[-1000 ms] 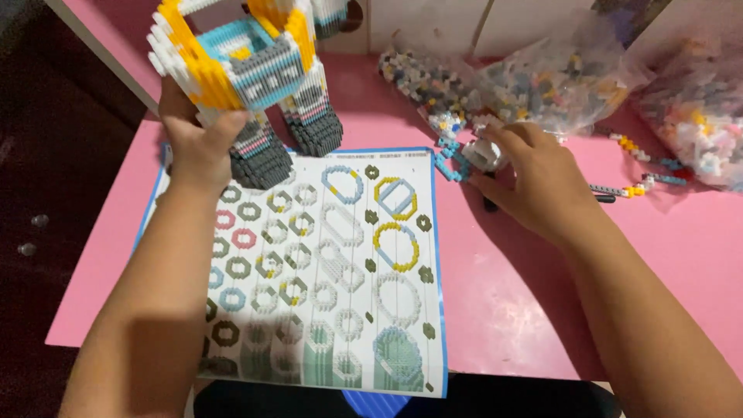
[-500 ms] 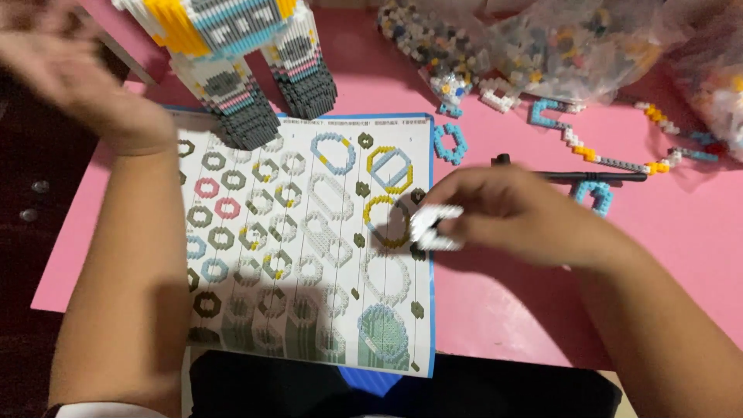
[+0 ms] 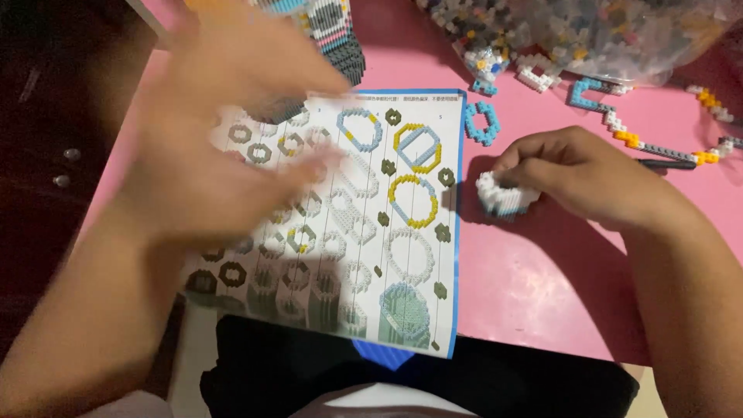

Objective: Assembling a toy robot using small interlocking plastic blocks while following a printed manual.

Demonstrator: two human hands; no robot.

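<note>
Right hand [image 3: 588,182] rests on the pink table [image 3: 542,286], just right of the instruction sheet [image 3: 387,232]; fingers curled and closed around a small white block ring [image 3: 505,196] with a pale blue lower edge, thumb and fingertips pinching its top, the ring's base touching the table. Left hand [image 3: 224,131] is raised above the left half of the instruction sheet, fingers spread apart, holding nothing; heavily motion-blurred, so contact with the sheet cannot be told. It hides much of the sheet's upper left. The sheet lies flat, blue-edged, its near edge hanging over the table's front. Beyond the sheet's top edge stand the grey feet of a block model [image 3: 340,46], partly covered by the left hand. Just off the sheet's upper right corner lies a small blue ring [image 3: 481,124]. Farther right of the sheet lie a blue and white strip [image 3: 596,97] and a grey strip with yellow pieces [image 3: 665,151]. Clear bags of loose blocks [image 3: 604,35] sit at the table's far edge, well apart from the right hand.
</note>
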